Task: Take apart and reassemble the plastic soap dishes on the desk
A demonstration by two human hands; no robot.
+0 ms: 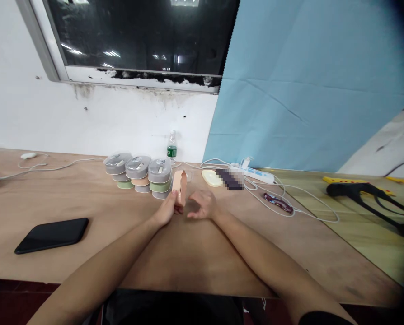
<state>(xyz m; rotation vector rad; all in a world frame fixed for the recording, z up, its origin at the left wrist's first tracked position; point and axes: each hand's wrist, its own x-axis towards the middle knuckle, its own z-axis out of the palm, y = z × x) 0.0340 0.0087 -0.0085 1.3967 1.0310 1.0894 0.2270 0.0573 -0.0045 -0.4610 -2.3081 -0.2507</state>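
Note:
My left hand point(168, 208) grips a peach-coloured plastic box point(179, 187), tilted up on its side so that its opening faces right. It looks like the coloured bodies in the stacks nearby. Just to the right of it is my right hand point(204, 204), its fingers apart and curved, holding nothing. To the left stand stacked oval lidded boxes with clear grey tops, among them a front stack point(160, 176) in grey and green. Behind the peach box lies a clear plastic piece point(189, 174), partly hidden.
A black phone point(52, 234) lies at the left. Toward the wall stand a water bottle point(171, 145), a cream dish point(211, 178) and a white power strip point(256, 174) with loose cables. A dark red patterned item point(278, 202) and a black-strapped object point(368, 198) are at the right.

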